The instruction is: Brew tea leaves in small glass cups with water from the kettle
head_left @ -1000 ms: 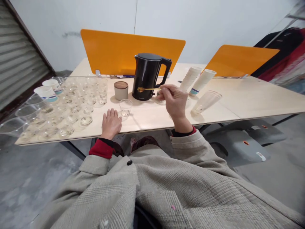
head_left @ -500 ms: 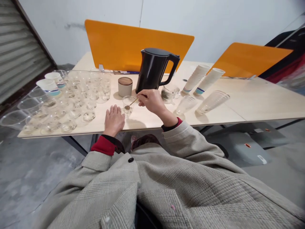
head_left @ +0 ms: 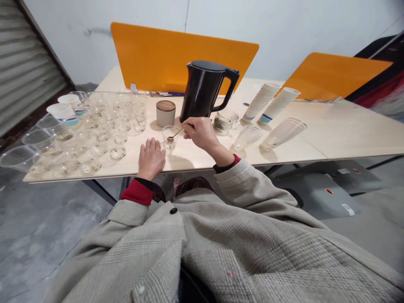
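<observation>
My right hand point(head_left: 198, 130) is closed around the handle of a small spoon point(head_left: 177, 133). The spoon's dark bowl dips inside a clear plastic cup point(head_left: 166, 141), which stands upright with a little dark loose matter at its bottom. Flat on the table, fingers stretched out, my left hand point(head_left: 152, 158) lies just left of that cup and holds nothing. Behind the cup is a grey canister point(head_left: 166, 115) with a wooden lid. A glass cup point(head_left: 224, 123) with dark contents sits to the right of my right hand, partly behind it.
A black kettle point(head_left: 202, 92) stands behind my right hand. Many clear cups point(head_left: 118, 152) with dark bits crowd the table's left end, with two paper cups point(head_left: 64, 113) among them. Stacked paper cups point(head_left: 260, 103) and clear cup stacks point(head_left: 282, 134) are at right. Orange dividers point(head_left: 186, 59) line the back.
The spoon's bowl has risen slightly inside the clear cup. My left hand stays flat in the same place, and the view has shifted a little.
</observation>
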The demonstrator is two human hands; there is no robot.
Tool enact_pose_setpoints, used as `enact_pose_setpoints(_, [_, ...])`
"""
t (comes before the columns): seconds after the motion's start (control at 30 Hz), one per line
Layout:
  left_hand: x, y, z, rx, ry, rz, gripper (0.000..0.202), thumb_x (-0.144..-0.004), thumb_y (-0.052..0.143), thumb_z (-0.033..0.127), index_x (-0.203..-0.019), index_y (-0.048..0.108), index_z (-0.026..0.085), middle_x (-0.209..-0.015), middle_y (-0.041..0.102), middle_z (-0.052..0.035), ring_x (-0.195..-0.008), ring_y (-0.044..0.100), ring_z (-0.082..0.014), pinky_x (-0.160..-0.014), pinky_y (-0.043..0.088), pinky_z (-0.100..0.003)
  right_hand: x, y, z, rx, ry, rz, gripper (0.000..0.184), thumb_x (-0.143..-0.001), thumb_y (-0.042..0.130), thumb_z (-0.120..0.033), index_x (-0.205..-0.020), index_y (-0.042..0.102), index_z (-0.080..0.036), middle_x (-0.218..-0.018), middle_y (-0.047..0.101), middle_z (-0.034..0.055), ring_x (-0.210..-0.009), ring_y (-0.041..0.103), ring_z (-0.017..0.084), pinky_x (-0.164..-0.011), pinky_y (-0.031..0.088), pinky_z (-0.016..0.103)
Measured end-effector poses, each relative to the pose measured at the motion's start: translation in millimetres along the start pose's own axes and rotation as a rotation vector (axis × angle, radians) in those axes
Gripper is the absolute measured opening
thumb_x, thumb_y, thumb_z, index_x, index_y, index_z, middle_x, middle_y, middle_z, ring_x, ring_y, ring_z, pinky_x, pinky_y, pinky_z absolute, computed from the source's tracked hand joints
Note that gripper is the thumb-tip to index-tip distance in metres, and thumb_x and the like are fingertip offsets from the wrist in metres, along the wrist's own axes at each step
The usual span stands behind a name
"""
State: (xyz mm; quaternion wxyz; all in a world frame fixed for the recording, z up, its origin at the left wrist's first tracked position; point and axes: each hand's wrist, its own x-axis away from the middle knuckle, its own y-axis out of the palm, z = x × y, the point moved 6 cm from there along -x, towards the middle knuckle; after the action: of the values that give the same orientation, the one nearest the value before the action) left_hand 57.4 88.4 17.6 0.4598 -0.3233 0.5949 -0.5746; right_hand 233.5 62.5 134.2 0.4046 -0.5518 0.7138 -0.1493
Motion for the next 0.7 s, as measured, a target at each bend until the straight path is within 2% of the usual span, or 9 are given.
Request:
enact_pose_setpoints(0.2, [-2, 2.1, -2, 0.016, -0.005, 0.007, 0.067, -0.108, 0.027, 0.034, -0.165, 0.042, 0.002, -0.176, 0.036, -0.0224, -0.167, 0.031, -0.0365, -0.135, 0.027, -0.057, 0, 1, 3, -0.025, 0.000, 0.008, 0.023, -0.094, 0.056, -0.014, -0.082, 0.075, -0.017, -0.070, 0.072, -0.0006, -0.066, 0.077, 0.015, -0.063, 0.051, 0.020])
enact_pose_setpoints(0.3, [-1, 0.8, -2, 0.020, -0.001, 0.007, 0.067, -0.108, 0.027, 0.034, -0.164, 0.043, 0.002, -0.176, 0.037, -0.0223, -0.167, 0.032, -0.0369, -0.135, 0.027, -0.057, 1, -10, 7, -0.106, 0.009, 0.069, 0.021, -0.097, 0.059, -0.021, -0.088, 0.077, -0.017, -0.073, 0.074, 0.0004, -0.065, 0.076, 0.014, -0.063, 0.055, 0.021])
enact_pose_setpoints(0.43, [1, -1.6, -1, 0.026, 0.000, 0.005, 0.067, -0.108, 0.028, 0.035, -0.164, 0.043, 0.001, -0.176, 0.037, -0.0225, -0.167, 0.032, -0.0373, -0.135, 0.027, -0.056, 11, -48, 12, -0.208, -0.015, 0.255, 0.022, -0.099, 0.063, -0.033, -0.092, 0.078, -0.019, -0.075, 0.074, 0.0006, -0.065, 0.075, 0.014, -0.062, 0.059, 0.024])
enact_pose_setpoints(0.53, [1, -2.1, -1, 0.031, 0.000, 0.003, 0.067, -0.108, 0.028, 0.035, -0.164, 0.042, 0.001, -0.176, 0.036, -0.0224, -0.167, 0.031, -0.0377, -0.135, 0.026, -0.057, 20, -90, 22, -0.177, -0.059, 0.464, 0.020, -0.100, 0.062, -0.030, -0.094, 0.078, -0.018, -0.076, 0.074, 0.0015, -0.064, 0.075, 0.013, -0.060, 0.058, 0.024])
enact_pose_setpoints(0.63, [1, -1.1, -1, 0.031, 0.002, -0.003, 0.068, -0.108, 0.027, 0.035, -0.165, 0.041, 0.000, -0.177, 0.036, -0.0230, -0.167, 0.031, -0.0387, -0.136, 0.026, -0.057, 20, -124, 50, -0.002, -0.059, 0.622, 0.025, -0.104, 0.057, -0.031, -0.097, 0.077, -0.017, -0.078, 0.073, 0.0029, -0.068, 0.077, 0.016, -0.063, 0.058, 0.028])
enact_pose_setpoints(0.7, [0, -0.4, -2, 0.026, 0.001, -0.004, 0.067, -0.109, 0.027, 0.034, -0.164, 0.042, 0.000, -0.177, 0.036, -0.0228, -0.167, 0.031, -0.0385, -0.135, 0.026, -0.058, 9, -137, 80, 0.151, -0.025, 0.644, 0.031, -0.107, 0.051, -0.033, -0.101, 0.076, -0.018, -0.082, 0.073, 0.0037, -0.072, 0.078, 0.018, -0.067, 0.060, 0.031])
